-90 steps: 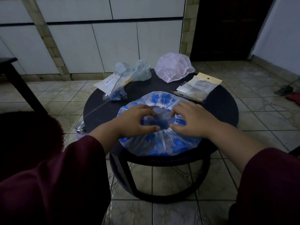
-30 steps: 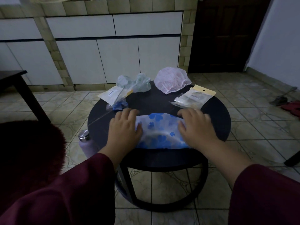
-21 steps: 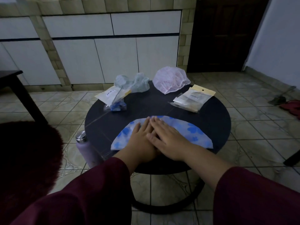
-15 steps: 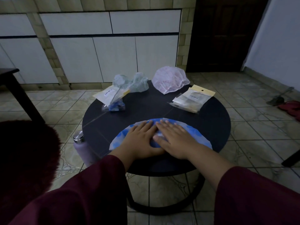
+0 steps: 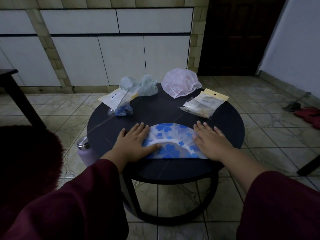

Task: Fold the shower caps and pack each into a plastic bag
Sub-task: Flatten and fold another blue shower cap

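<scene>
I see the blue-flowered shower cap (image 5: 170, 142) lying flat as a half circle on the near part of the round table (image 5: 152, 110), its straight edge toward me. My left hand (image 5: 134, 142) lies on its left end with the fingers straight and a little spread; only the thumb and the inner side of the palm are on the plastic, while the fingertips reach past the cap onto the bare table. My right hand (image 5: 210, 141) presses the right end in the same way, fingers straight, holding nothing. Between my two thumbs the white elastic band curves over the cap.

I judge that the folding step is in hand: the cap is in half and I am pressing the air out. The next move, I think, is to bring one end over the other, so one hand must pinch a corner while the other keeps the middle down, because this thin plastic can spring open.

Beyond my right fingertips lies a stack of plastic bags (image 5: 203, 103); beyond my left fingertips, a packed bag (image 5: 119, 104). Farther away wait a green cap (image 5: 140, 84) and a pink cap (image 5: 180, 84).
</scene>
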